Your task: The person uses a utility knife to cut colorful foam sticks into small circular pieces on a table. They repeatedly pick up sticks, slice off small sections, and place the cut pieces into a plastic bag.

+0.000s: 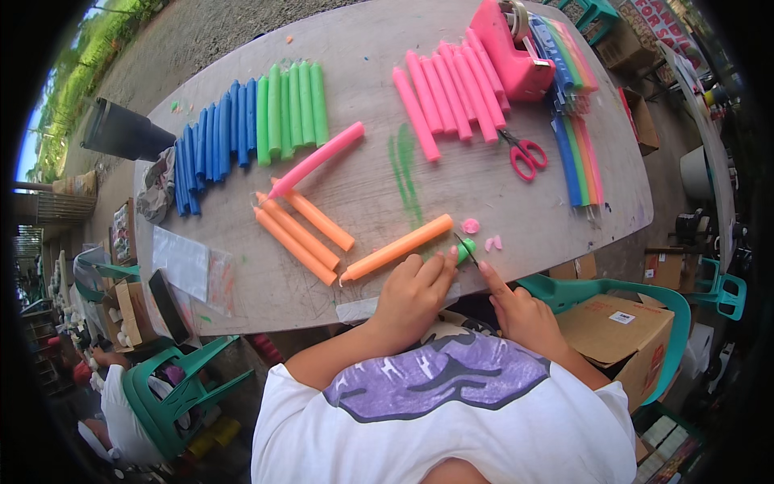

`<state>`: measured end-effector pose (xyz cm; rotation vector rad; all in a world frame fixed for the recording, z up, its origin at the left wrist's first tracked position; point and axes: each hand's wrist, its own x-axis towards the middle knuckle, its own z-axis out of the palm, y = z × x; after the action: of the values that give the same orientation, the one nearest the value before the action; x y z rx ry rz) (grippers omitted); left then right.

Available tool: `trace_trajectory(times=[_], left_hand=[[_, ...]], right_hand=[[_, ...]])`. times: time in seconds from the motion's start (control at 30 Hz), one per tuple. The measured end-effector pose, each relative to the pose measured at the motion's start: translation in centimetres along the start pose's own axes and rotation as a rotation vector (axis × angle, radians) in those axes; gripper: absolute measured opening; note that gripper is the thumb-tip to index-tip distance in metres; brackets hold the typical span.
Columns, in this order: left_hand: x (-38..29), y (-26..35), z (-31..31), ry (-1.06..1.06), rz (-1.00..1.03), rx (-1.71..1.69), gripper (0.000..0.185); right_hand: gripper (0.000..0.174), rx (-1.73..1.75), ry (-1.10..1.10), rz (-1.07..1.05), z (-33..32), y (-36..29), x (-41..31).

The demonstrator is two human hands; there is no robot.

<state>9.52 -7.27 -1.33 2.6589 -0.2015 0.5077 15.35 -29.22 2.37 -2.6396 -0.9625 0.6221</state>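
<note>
Near the table's front edge my left hand (417,290) presses on a green candle (465,249), most of which it hides. My right hand (520,308) holds a thin dark knife (466,250), its blade across the green candle near one end. Just beyond lies an orange candle (399,247), with three more orange candles (302,242) to the left. One pink candle (317,158) rests across the tips of the orange ones. Pink wax scraps (470,226) lie beside the blade. Rows of blue candles (214,136), green candles (293,109) and pink candles (450,91) lie farther back.
Red-handled scissors (527,160), a pink tape dispenser (514,54) and bundled colored candles (577,160) are at the right. A dark tumbler (127,130), crumpled cloth (156,184), plastic bags (181,257) and a phone (169,305) line the left. A person (121,405) is at lower left.
</note>
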Motion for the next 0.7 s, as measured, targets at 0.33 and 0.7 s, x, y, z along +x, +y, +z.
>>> trace_trajectory(times=[0.33,0.7], left_hand=[[-0.8,-0.4,-0.8,-0.046,-0.037,-0.064,0.038],[-1.1,-0.3,-1.3,-0.054,-0.035,-0.02,0.04]], right_hand=[[0.068,0.244,0.2,-0.09,1.7,2.2,-0.3],[0.068,0.169,0.113,-0.127,2.5,1.9,-0.7]])
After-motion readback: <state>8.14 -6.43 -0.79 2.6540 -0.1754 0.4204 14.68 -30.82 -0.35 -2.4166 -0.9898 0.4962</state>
